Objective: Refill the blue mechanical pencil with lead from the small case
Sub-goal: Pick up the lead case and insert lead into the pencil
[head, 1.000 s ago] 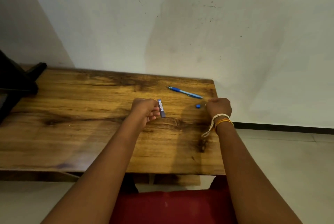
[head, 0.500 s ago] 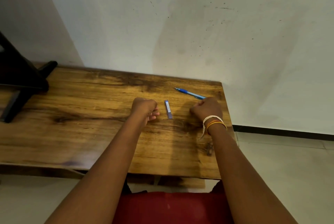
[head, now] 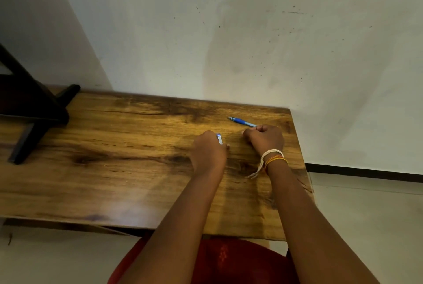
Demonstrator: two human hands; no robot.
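Observation:
The blue mechanical pencil (head: 242, 121) lies on the wooden table (head: 114, 151) near its far right corner, tip pointing left. My right hand (head: 266, 139), with thread bands on the wrist, is a closed fist resting just in front of the pencil's rear end and touching it; I see nothing in the fist. The small lead case (head: 219, 139), pale blue and white, pokes out at the upper right edge of my left hand (head: 208, 153), whose fingers are curled over it. The pencil's small blue cap is hidden.
A dark wooden stand (head: 34, 109) sits on the table's far left. The table's right edge (head: 304, 169) runs close beside my right wrist, with tiled floor beyond. A white wall rises behind the table. My red garment (head: 229, 260) is below the front edge.
My left hand has moved right and closed over the lead case, which lay free half a second ago. My right hand has shifted slightly left and stays closed by the pencil's end.

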